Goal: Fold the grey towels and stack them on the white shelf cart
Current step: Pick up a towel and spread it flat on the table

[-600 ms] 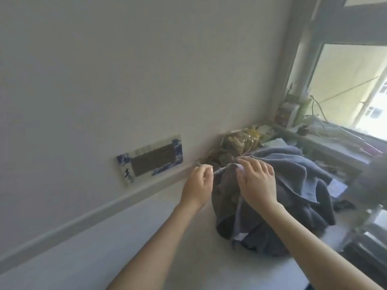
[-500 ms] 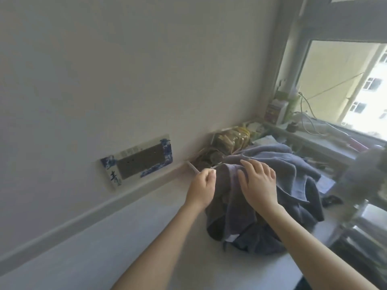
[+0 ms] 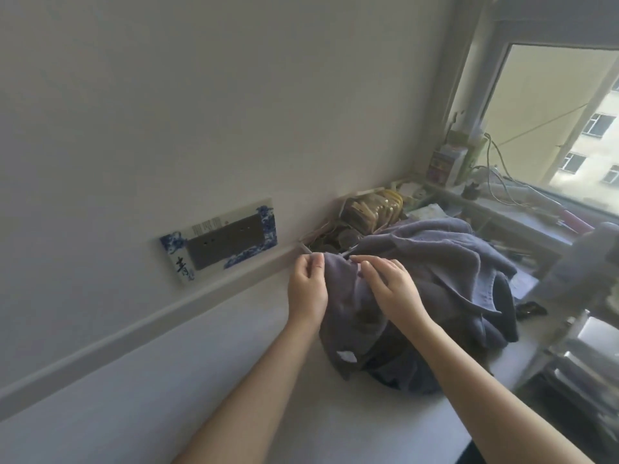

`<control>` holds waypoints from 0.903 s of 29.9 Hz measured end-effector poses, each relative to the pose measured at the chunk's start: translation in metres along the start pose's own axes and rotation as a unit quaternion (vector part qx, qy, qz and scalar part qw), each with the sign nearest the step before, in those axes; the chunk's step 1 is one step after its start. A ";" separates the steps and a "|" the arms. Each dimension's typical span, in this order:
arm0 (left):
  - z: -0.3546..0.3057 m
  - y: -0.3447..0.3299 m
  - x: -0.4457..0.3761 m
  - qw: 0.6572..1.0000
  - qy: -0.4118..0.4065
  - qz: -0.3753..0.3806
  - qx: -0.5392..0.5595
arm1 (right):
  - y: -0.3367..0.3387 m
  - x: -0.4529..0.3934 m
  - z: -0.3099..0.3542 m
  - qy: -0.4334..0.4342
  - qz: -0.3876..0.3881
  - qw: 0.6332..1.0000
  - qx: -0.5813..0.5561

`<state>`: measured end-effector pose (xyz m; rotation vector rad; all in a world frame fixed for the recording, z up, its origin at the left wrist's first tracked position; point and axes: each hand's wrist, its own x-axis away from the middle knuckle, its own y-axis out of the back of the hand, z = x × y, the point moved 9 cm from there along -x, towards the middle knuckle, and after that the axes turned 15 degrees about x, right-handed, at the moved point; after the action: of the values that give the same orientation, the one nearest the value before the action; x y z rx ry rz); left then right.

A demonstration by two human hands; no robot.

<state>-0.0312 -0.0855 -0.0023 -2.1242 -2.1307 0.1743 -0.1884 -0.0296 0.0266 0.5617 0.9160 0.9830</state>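
Since half a second ago your two hands have drawn a little apart along the towel's top edge. Your left hand has its fingers curled, pinching that edge near the corner of the grey towel. Your right hand lies over the cloth just beside it, fingers bent down onto the edge with the tips pressing into the fabric; whether it truly grips, you cannot tell from here. The towel hangs off the heap of grey towels, which sits on the pale worktop close to the wall. A white tag shows low on the front fold.
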 end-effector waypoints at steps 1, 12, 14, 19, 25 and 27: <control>-0.008 0.022 0.002 0.999 -0.027 -0.027 -0.025 | -0.010 0.002 0.013 0.017 0.024 1.000 0.011; -0.015 0.242 0.080 0.975 -0.037 -0.197 -0.092 | -0.121 0.072 0.176 0.214 0.107 0.956 0.169; -0.028 0.274 0.100 0.964 -0.064 -0.240 -0.097 | -0.129 0.082 0.199 0.227 0.109 0.954 0.166; -0.044 0.369 0.146 0.925 -0.096 -0.353 -0.103 | -0.152 0.110 0.253 0.282 0.103 0.938 0.172; -0.022 0.478 0.204 0.883 -0.042 -0.462 -0.072 | -0.219 0.163 0.290 0.284 0.238 0.910 0.184; -0.018 0.512 0.226 0.862 -0.038 -0.499 -0.078 | -0.237 0.190 0.308 0.274 0.300 0.904 0.134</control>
<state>0.4753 0.1428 -0.0703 -0.8056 -3.0315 -0.0324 0.2294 0.0262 -0.0686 0.8503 1.4385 1.6376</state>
